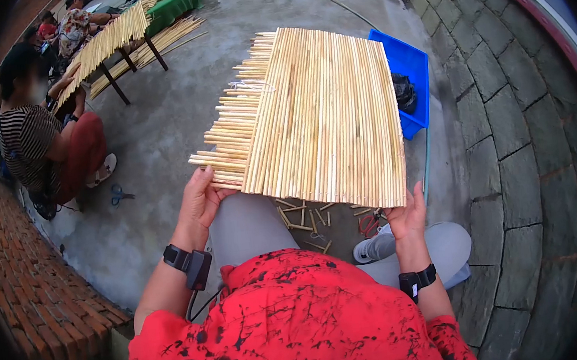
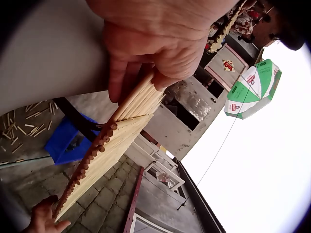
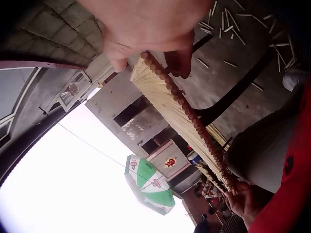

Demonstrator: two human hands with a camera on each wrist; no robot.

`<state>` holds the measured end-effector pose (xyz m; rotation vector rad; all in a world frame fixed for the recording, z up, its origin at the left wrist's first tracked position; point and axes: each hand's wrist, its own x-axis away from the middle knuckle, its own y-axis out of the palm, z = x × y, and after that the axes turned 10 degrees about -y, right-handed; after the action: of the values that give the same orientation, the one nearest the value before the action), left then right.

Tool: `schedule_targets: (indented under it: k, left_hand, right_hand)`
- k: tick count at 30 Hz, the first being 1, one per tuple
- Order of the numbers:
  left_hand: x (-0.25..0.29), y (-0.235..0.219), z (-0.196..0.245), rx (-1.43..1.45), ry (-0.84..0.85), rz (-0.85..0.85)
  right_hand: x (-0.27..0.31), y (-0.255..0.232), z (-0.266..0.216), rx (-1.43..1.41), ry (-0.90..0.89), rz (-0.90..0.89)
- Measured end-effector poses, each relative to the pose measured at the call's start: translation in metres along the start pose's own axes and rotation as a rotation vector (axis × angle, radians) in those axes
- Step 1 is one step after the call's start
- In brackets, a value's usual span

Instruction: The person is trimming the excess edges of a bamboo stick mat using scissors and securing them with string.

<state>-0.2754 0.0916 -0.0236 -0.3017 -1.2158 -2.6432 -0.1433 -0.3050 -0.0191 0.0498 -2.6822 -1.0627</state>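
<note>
A mat of pale straw-coloured stalks (image 1: 327, 114) is held up over the lap, its long stalks side by side on top. Crosswise stalks (image 1: 229, 140) jut out unevenly past its left side, with a bit of white string (image 1: 250, 85) on them. My left hand (image 1: 197, 201) grips the near left corner, thumb above and fingers curling below. At the near right corner my right hand (image 1: 409, 217) pinches the edge. The right wrist view shows its thumb and fingers on either side of the stalk ends (image 3: 167, 87). Cut ends form a stepped row along the near edge.
Short stalk offcuts (image 1: 303, 220) and red-handled scissors (image 1: 369, 223) lie on the floor below. A blue crate (image 1: 416, 63) holding a black bag stands behind the mat. Blue-handled scissors (image 1: 119, 194) lie left, near a crouching person (image 1: 38, 141). Stalks cover a table (image 1: 114, 30).
</note>
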Motion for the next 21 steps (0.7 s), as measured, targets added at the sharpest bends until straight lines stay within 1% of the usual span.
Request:
schedule_targets:
  k: [2, 3, 4, 6, 7, 8, 10, 11, 12, 13, 14, 16, 17, 19, 20, 21]
  left_hand:
    - [-0.002, 0.006, -0.007, -0.135, 0.102, 0.075]
    - [0.001, 0.008, -0.008, -0.055, 0.078, 0.081]
    - [0.009, 0.012, -0.012, -0.049, 0.07, 0.099]
    - [0.014, 0.025, -0.02, -0.105, -0.008, 0.003]
    - [0.022, 0.034, -0.031, -0.115, -0.07, -0.02]
    - [0.03, 0.041, -0.041, -0.12, -0.184, -0.071]
    - [0.038, 0.044, -0.049, -0.331, -0.492, -0.299]
    - [0.038, 0.044, -0.049, -0.331, -0.502, -0.303]
    - [0.038, 0.043, -0.047, -0.451, -0.51, -0.376]
    - [0.036, 0.042, -0.045, -0.57, -0.521, -0.457]
    - [0.034, 0.037, -0.042, -0.575, -0.554, -0.482]
    - [0.02, 0.026, -0.031, -0.571, -0.444, -0.147]
    - [0.014, 0.022, -0.025, -0.588, -0.484, -0.199]
    - [0.011, 0.025, -0.023, -0.452, -0.302, -0.001]
    - [0.008, 0.03, -0.024, -0.474, -0.329, -0.045]
    - [0.008, 0.034, -0.026, -0.461, -0.315, -0.009]
  right_hand:
    - [0.014, 0.02, 0.006, 0.028, -0.061, -0.059]
    - [0.009, 0.013, 0.013, 0.05, -0.094, -0.014]
    - [0.005, 0.012, 0.013, 0.056, -0.076, -0.008]
    - [-0.01, 0.011, 0.003, 0.034, -0.217, 0.049]
    - [-0.021, 0.001, 0.0, 0.01, -0.297, 0.094]
    - [-0.029, -0.003, -0.006, 0.008, -0.309, 0.094]
    - [-0.04, -0.008, -0.014, -0.103, -0.197, 0.174]
    - [-0.038, 0.003, -0.012, -0.028, -0.155, 0.205]
    - [-0.032, 0.011, -0.009, -0.03, -0.162, 0.225]
    - [-0.025, 0.02, -0.004, 0.021, -0.128, 0.14]
    - [-0.018, 0.025, 0.002, 0.071, -0.097, 0.063]
    - [-0.013, 0.03, 0.015, 0.068, -0.117, 0.033]
    - [-0.01, 0.037, 0.02, 0.05, -0.124, 0.049]
    - [-0.008, 0.038, 0.019, 0.015, -0.172, 0.103]
    - [-0.008, 0.039, 0.017, -0.069, -0.138, 0.085]
    - [-0.007, 0.037, 0.016, -0.155, -0.104, 0.056]
